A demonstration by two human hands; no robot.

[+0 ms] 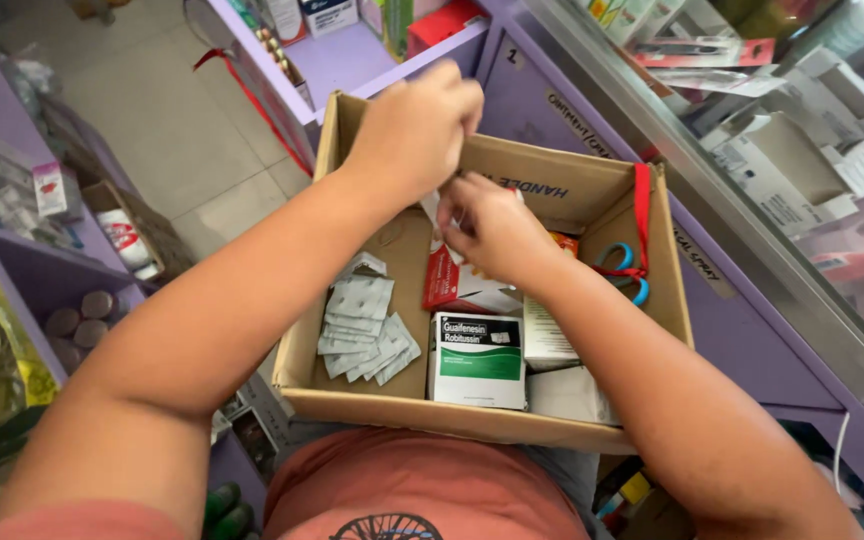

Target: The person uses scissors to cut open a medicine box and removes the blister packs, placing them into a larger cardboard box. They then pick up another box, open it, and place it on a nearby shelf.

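1. Both hands over an open box (372, 372) resting against the body; brown cardboard, flaps up, tilted a little to the left.
2. Left hand (414, 130) at the far rim, knuckles up, fingers curled down and pinched on a pale scrap of paper (432, 207); only an edge of it showing, so hard to tell more.
3. Right hand (492, 228) just below and touching the left, fingers bent over a red pack (441, 280); fingertips hidden underneath, so cannot tell whether clasped or merely pressed on it.
4. Inside, left: a loose fan of silver blister strips (360, 330) lying flat on the floor of the box.
5. Inside, near middle: a white-and-green carton (478, 358) standing against the near wall; a pale carton (546, 335) just beside it on the right.
6. Inside, right wall: blue scissors (632, 272) with a red ribbon (642, 212) looped through the handles and hung over the rim.
7. Around: purple shelves (352, 60) beyond the box; a glass counter (802, 170) with white packets to the right; tiled floor to the far left.
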